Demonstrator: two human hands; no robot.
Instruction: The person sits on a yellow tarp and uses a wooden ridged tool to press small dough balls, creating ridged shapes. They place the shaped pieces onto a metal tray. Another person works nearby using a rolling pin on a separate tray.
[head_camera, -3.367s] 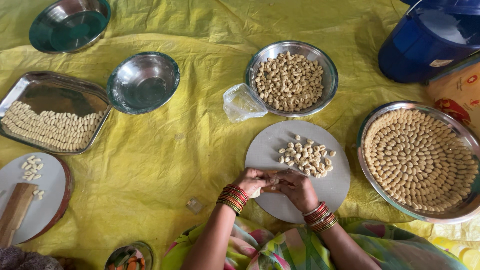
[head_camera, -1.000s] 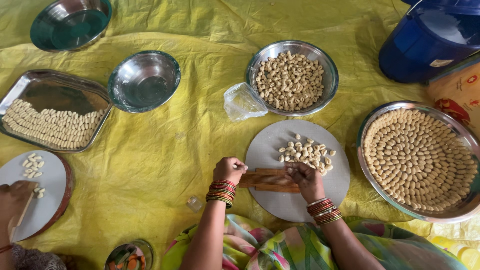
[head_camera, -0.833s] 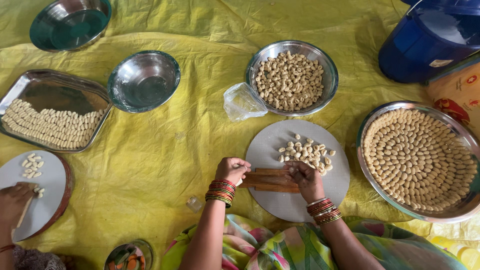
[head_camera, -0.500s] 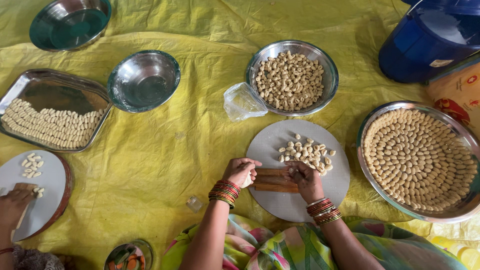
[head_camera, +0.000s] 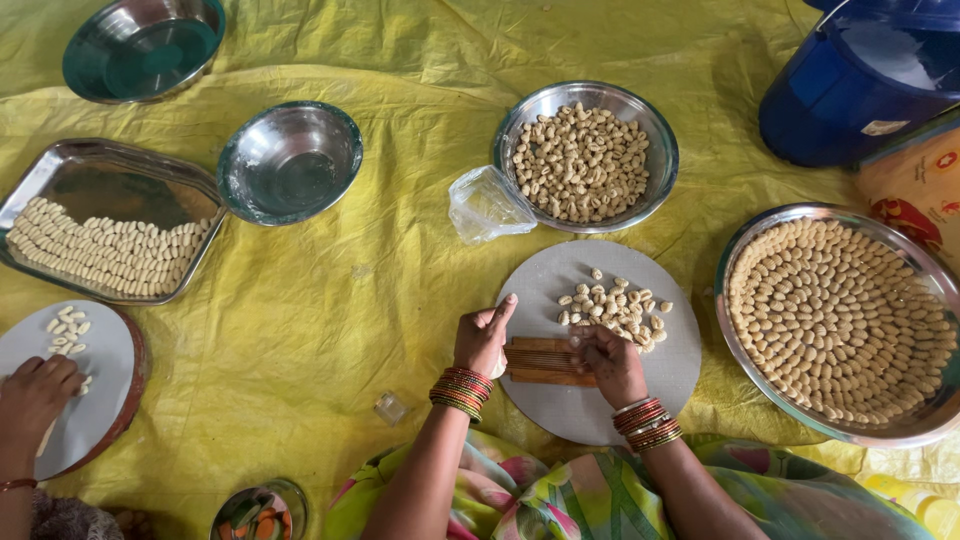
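Observation:
My left hand (head_camera: 483, 341) rests at the left end of a small ribbed wooden board (head_camera: 541, 361), thumb raised, with a bit of pale dough under the palm. My right hand (head_camera: 610, 363) presses down on the board's right end. The board lies on a round grey plate (head_camera: 672, 370). A heap of small shaped dough pieces (head_camera: 613, 304) sits on the plate just beyond my hands. Both wrists wear red and gold bangles.
A steel bowl (head_camera: 655, 122) of dough pieces and a crumpled clear bag (head_camera: 483, 204) lie beyond the plate. A large steel tray (head_camera: 760, 248) of arranged pieces is at the right, a blue container (head_camera: 858, 82) behind it. Another person's hand (head_camera: 35, 395) works at a left plate (head_camera: 105, 345).
My left hand has opened and lifted its thumb at the board's left end. The other person's hand at the left has moved up onto their plate.

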